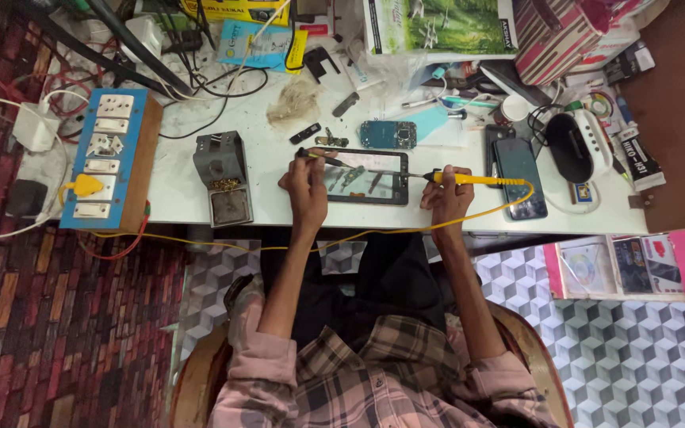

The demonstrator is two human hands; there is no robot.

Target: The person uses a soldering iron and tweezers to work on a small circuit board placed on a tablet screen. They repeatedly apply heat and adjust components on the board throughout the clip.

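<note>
An opened black phone lies flat on the white table in front of me. My left hand rests at its left edge and pinches thin tweezers that point right over the phone's top edge. My right hand sits just right of the phone, gripping a yellow-handled soldering iron. The iron's thin tip reaches left to the phone's right edge. Its yellow cord loops off the table front and runs left.
A grey soldering-iron stand sits left of the phone. A blue switch board with sockets stands at the table's left end. Behind the phone lie a blue circuit board, small parts and cables. Two dark phones lie to the right.
</note>
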